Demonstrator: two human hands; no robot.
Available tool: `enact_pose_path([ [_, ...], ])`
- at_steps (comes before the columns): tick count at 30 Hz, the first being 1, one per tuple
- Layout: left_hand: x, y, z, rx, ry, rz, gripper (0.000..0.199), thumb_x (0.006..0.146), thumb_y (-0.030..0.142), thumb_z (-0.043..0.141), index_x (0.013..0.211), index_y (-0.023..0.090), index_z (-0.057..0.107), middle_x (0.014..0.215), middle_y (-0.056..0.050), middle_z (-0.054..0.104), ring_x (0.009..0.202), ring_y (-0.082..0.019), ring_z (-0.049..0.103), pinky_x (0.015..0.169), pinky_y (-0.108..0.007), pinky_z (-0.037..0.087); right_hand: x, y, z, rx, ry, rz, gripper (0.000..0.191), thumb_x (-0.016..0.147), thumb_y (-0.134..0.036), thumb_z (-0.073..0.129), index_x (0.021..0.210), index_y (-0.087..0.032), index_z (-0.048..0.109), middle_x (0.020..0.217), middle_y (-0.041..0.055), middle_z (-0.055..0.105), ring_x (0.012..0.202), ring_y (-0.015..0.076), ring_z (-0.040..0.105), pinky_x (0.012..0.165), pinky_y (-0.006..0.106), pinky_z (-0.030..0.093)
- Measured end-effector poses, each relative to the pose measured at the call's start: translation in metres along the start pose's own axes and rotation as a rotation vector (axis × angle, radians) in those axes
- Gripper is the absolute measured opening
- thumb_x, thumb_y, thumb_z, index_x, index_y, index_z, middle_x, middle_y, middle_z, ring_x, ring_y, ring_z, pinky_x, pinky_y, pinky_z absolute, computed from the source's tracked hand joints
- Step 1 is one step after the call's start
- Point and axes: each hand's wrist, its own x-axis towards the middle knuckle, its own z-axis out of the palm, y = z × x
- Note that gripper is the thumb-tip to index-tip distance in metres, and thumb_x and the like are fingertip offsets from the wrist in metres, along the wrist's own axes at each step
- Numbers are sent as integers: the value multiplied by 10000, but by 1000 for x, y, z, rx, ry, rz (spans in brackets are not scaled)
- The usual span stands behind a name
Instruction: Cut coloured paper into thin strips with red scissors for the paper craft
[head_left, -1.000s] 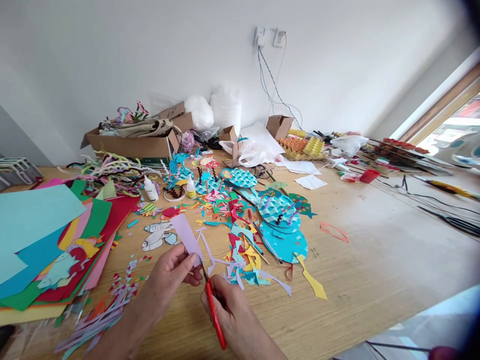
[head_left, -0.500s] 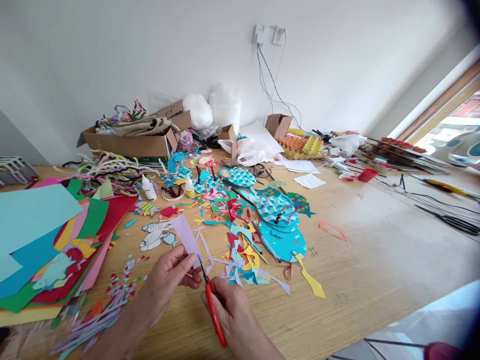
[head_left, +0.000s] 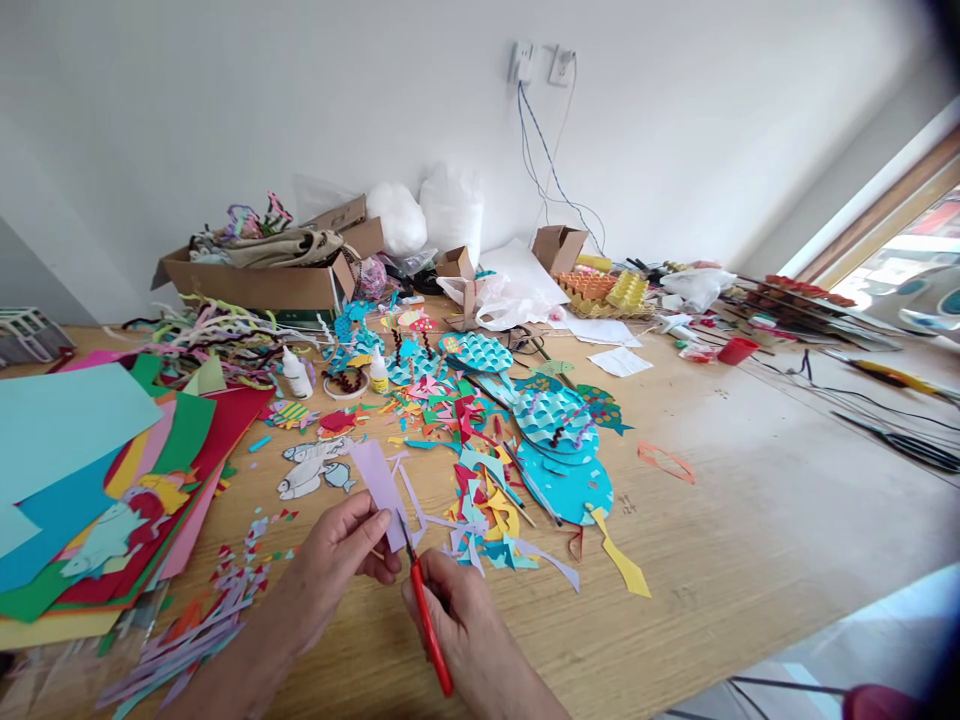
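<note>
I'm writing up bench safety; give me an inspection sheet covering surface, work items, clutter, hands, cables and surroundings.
Surface: wood-grain table, small handwritten marks beside the blue disc.
Work items: purple paper; red-handled scissors, blades at the paper's edge.
Clutter: loose paper scraps, stacked coloured sheets at left, two white bottles upright.
Hands: left hand grips the purple paper; right hand grips the red-handled scissors.
Cables: wires hang from the wall sockets; a dark cable lies at right.
Surroundings: white wall behind; window at right.

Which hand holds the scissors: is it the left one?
No, the right hand holds the red-handled scissors, while the left hand holds the purple paper.
</note>
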Motion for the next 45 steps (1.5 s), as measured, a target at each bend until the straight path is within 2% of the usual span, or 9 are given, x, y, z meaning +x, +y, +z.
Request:
enact_pose_path([
  [6,1,-3,-3,-34,-17,-12,176,689,330,608,665,157,588,548,23,576,511,-116,537,482,-228,447,1,-1,0,-17,24,-26,259,809,-248,390,562,-190,334,527,-55,328,505,87,300,449,202,221],
  [15,-3,-6,2,-73,-67,-82,168,695,323,601,667,158,602,541,21,585,476,-100,512,472,-214,424,0,0,-2,54,-27,-41,222,852,-211,383,661,-180,492,537,-58,408,500,86,372,475,192,267],
  [23,-3,-10,1,-107,-81,-108,178,707,328,595,668,155,592,538,25,571,476,-96,512,455,-202,404,2,-6,-3,61,-13,-70,244,844,-219,405,632,-165,514,573,-39,452,542,93,396,494,191,278],
  [28,-3,-8,-2,-72,-81,-99,189,739,330,568,679,151,582,543,18,580,488,-101,519,466,-209,418,0,-2,-2,5,18,-49,261,835,-246,403,589,-171,447,549,-45,411,521,90,353,475,200,252],
  [32,1,-5,-5,-68,-25,-38,188,750,335,557,683,161,579,560,13,599,517,-109,528,487,-222,442,0,1,0,-59,25,-15,280,822,-248,395,554,-187,343,520,-56,342,512,90,314,460,207,225],
  [36,4,-7,-5,-65,15,-32,202,705,341,606,643,151,579,530,20,587,479,-98,504,455,-212,434,2,3,1,-60,10,-12,259,816,-229,391,563,-188,352,515,-57,343,504,90,320,458,207,227],
  [45,3,-12,-1,-93,-38,-61,180,738,312,578,732,137,617,548,12,587,482,-91,490,453,-202,419,3,2,-1,-18,-16,-16,238,838,-237,387,608,-179,406,538,-54,380,506,87,350,472,201,243],
])
